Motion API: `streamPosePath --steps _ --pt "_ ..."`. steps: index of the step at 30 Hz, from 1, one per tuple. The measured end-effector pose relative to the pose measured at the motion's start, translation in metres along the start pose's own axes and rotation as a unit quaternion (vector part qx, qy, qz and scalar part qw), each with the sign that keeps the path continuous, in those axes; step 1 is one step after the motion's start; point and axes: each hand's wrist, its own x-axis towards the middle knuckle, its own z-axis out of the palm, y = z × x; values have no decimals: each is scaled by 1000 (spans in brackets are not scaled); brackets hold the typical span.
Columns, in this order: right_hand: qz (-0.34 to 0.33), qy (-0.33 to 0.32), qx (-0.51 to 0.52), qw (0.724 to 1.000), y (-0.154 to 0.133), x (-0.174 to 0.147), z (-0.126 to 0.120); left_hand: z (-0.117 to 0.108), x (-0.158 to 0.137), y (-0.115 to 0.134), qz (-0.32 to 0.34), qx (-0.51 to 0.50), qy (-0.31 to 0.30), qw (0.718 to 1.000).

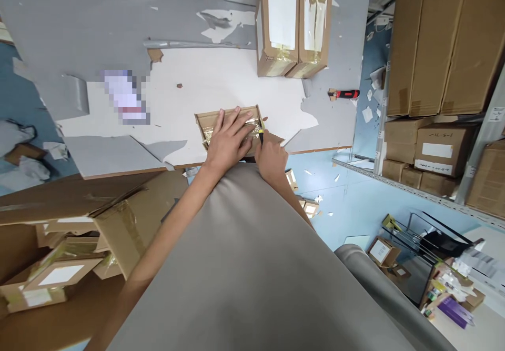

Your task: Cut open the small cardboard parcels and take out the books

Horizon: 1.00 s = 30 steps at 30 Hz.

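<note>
Left hand [230, 139] lay splayed on taped cardboard [205, 121]; right hand [272, 154] clasped a yellow-and-black cutter [261, 134] by the cardboard's edge.

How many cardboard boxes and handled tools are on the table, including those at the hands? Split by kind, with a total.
Labelled boxes: 2
Box under the left hand: 1
Red-and-black tool: 1
Yellow-and-black tool in the right hand: 1
Total: 5
</note>
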Motion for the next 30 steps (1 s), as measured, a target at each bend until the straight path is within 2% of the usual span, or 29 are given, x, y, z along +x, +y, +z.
streamPosePath --steps 5,10,12,15,19,22,24,25,27,30 --pt "36 11 33 999 34 -1 6 -3 -1 4 -5 8 9 1000" --pt "17 164 121 979 76 20 16 -13 -14 -6 -17 12 12 1000" --pt "46 179 125 975 90 42 22 -20 -31 -20 -29 22 21 999" --pt "85 128 114 981 103 84 37 -34 -67 -47 -61 48 42 996" --pt "78 59 108 989 103 129 59 -52 -116 -72 -105 81 81 988" --pt "52 79 101 990 94 142 68 -58 -141 -75 -137 92 126 978" --pt "9 108 116 987 81 142 72 -58 -151 -73 -167 95 158 969" --pt "-16 103 143 984 72 140 75 -58 -155 -71 -187 92 178 962" --pt "-66 31 240 968 50 134 81 -59 -162 -67 -232 74 226 943" --pt "-111 -125 400 901 17 121 93 -62 -167 -63 -300 19 280 912"
